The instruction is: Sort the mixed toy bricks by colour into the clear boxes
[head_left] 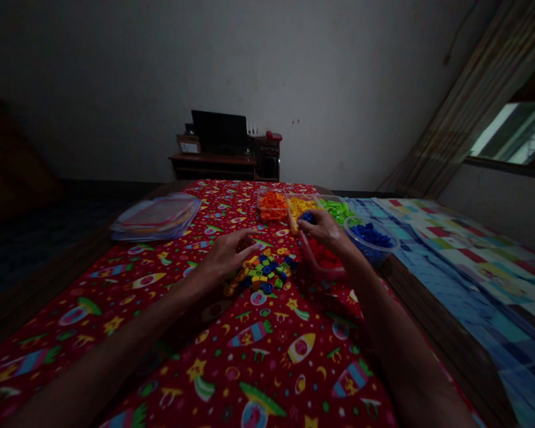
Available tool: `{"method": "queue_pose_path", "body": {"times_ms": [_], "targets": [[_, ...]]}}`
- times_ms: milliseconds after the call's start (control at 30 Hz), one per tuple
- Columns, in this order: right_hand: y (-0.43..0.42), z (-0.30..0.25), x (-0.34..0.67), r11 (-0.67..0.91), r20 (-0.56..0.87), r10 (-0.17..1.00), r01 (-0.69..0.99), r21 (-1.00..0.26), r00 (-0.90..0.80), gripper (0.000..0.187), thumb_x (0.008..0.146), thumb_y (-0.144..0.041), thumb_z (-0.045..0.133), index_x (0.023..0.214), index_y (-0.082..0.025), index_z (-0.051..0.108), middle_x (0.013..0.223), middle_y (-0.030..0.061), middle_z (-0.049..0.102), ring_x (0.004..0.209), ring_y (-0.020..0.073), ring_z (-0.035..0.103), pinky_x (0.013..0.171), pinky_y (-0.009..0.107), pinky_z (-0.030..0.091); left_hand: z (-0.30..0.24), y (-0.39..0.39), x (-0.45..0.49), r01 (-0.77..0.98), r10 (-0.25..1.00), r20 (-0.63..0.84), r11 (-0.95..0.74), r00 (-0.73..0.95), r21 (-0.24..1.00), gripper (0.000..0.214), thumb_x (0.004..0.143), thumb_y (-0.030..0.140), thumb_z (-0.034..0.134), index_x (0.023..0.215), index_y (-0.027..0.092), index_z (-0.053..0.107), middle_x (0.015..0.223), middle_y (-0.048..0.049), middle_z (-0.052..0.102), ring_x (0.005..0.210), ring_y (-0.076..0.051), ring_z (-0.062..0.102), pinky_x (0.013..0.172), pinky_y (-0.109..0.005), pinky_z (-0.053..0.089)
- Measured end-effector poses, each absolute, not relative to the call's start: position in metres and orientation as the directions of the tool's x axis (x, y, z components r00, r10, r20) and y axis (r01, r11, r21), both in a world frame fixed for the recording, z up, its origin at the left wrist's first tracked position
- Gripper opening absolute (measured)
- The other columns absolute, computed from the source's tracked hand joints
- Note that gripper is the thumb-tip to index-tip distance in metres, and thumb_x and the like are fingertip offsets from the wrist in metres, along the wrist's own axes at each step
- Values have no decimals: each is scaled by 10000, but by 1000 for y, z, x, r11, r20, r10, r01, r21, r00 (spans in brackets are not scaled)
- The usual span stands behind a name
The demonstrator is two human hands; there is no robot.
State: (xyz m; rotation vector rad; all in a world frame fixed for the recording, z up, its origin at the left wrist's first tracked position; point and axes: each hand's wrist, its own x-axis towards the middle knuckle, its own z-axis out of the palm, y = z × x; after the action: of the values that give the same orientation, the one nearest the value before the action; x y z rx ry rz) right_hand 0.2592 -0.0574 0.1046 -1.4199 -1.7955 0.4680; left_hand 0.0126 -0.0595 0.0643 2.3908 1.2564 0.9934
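Observation:
A loose pile of small blue, green and yellow plastic building blocks (267, 270) lies on the red patterned cloth (232, 368). At the pile's left edge hovers my left hand (229, 252), fingers spread and nothing seen in them. My right hand (324, 230) pinches one or more blue blocks (308, 217) above the tub of red blocks (323, 257). Around it stand a tub of orange blocks (273, 205), one of yellow blocks (301, 206), one of green blocks (337, 210), and a round tub of blue blocks (371, 235).
Several plastic lids (158, 217) are stacked on the cloth at the left. To the right, a bed with a checked blue sheet (463, 321) adjoins the table. A dark monitor (220, 132) stands on a small desk by the far wall.

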Motion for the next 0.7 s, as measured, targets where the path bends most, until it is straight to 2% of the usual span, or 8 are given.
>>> {"method": "queue_pose_path", "body": {"times_ms": [133,200,267,367,433,567,633,700], "targets": [[-58,125,330,95,452,871,839,-536,190,186,757,-250,506,779,-132,648,648,36,625,608,151,567,624,262,434,64,-47,0,677,830,428,-545,357,494,349,818,431,487,953,180,688,900,-61,726,760,-190,651,699,-276,503],[-59,123,360,-60,524,792,895,-441,312,204,738,-229,531,839,-128,678,778,94,682,767,207,620,751,317,465,62,-43,-5,701,845,415,-520,337,488,357,809,432,479,947,186,697,925,-60,729,774,-192,652,714,-277,502],[-57,116,382,-147,517,773,896,-419,368,287,719,-241,576,950,-115,689,938,141,699,920,251,626,853,363,460,59,-40,-8,723,857,403,-496,321,480,362,797,422,473,951,188,703,925,-56,731,760,-188,651,716,-274,500],[-53,106,399,-74,390,868,856,-512,308,420,742,-291,577,1108,-100,657,1083,152,683,995,256,628,877,364,474,58,-38,-10,747,866,385,-480,319,461,363,787,399,463,954,190,709,911,-54,731,758,-190,651,710,-269,498],[-53,105,404,-18,376,886,830,-558,272,421,782,-265,508,1145,-102,644,1124,138,677,1020,237,628,889,348,474,58,-37,-11,753,866,385,-479,320,451,360,785,396,458,946,199,712,915,-51,732,777,-194,653,711,-267,498],[-61,118,406,-166,401,838,873,-460,371,398,800,-181,437,1106,-101,678,1074,138,696,1022,227,629,905,321,456,56,-35,-13,759,864,383,-482,327,438,368,784,414,450,946,212,712,920,-46,732,767,-193,651,712,-268,501],[-68,125,404,-250,332,866,899,-359,374,357,813,-187,444,1037,-120,714,970,124,722,938,221,654,842,294,471,54,-34,-14,757,856,391,-494,338,428,378,785,417,441,940,204,713,926,-55,730,772,-197,651,722,-275,501],[-72,127,399,-278,194,922,921,-272,336,298,818,-213,485,949,-143,742,877,101,733,846,205,668,751,258,476,52,-33,-13,751,848,396,-509,353,420,385,786,414,431,930,196,713,936,-64,728,784,-201,651,735,-281,502]]}}
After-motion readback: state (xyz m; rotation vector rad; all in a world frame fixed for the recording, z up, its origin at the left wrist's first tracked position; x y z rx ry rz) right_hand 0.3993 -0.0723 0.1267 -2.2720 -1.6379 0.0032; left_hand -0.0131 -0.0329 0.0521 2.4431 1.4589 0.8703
